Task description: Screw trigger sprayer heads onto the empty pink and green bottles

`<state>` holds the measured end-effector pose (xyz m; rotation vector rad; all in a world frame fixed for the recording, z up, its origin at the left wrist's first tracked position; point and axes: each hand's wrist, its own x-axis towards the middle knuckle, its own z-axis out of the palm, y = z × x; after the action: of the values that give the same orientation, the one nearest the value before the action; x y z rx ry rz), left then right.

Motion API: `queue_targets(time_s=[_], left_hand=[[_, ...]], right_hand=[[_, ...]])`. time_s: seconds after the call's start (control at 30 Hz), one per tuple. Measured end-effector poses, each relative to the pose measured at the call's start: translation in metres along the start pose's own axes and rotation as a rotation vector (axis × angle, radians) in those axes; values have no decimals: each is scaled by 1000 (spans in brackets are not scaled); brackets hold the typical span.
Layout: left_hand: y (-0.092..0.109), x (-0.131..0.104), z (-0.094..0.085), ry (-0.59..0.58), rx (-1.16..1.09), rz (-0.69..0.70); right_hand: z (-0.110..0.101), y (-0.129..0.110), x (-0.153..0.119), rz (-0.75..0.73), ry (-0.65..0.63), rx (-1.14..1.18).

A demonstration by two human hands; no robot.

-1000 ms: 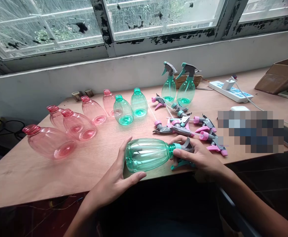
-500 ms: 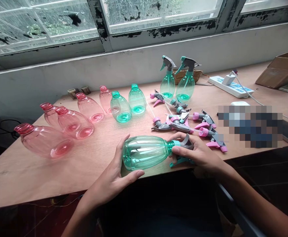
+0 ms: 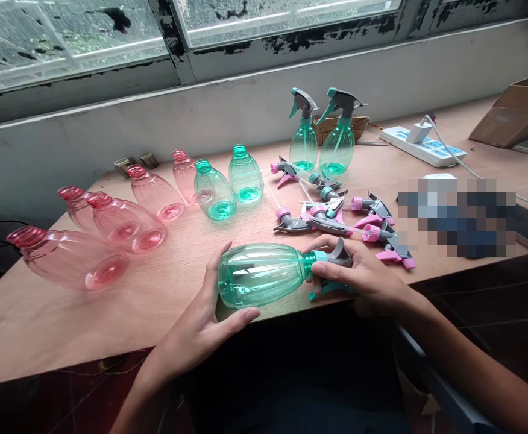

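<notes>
Left hand (image 3: 201,325), widely curved, cradles a sideways green spray bottle (image 3: 261,276) by its base — right hand (image 3: 361,274), fingers closed, grips its teal collar (image 3: 320,257).

No text I can read from here. Power strip (image 3: 442,158): blue markings around the sockets, too small to make out as letters or numbers. Pixelated patch (image 3: 463,217), right side of the table (image 3: 146,307): anything printed there is masked. Green bottle (image 3: 261,276) I'm holding, cardboard box (image 3: 508,114): can't make out any label, brand or number.
</notes>
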<state>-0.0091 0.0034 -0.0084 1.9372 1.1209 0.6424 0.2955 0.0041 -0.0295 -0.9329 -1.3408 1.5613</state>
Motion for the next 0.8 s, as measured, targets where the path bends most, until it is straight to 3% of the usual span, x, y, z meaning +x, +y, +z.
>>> queue_targets(time_s=[0.8], left_hand=[[2,3,-1,29,46,5]], right_hand=[[-2,-5,0,-11,-23,21]])
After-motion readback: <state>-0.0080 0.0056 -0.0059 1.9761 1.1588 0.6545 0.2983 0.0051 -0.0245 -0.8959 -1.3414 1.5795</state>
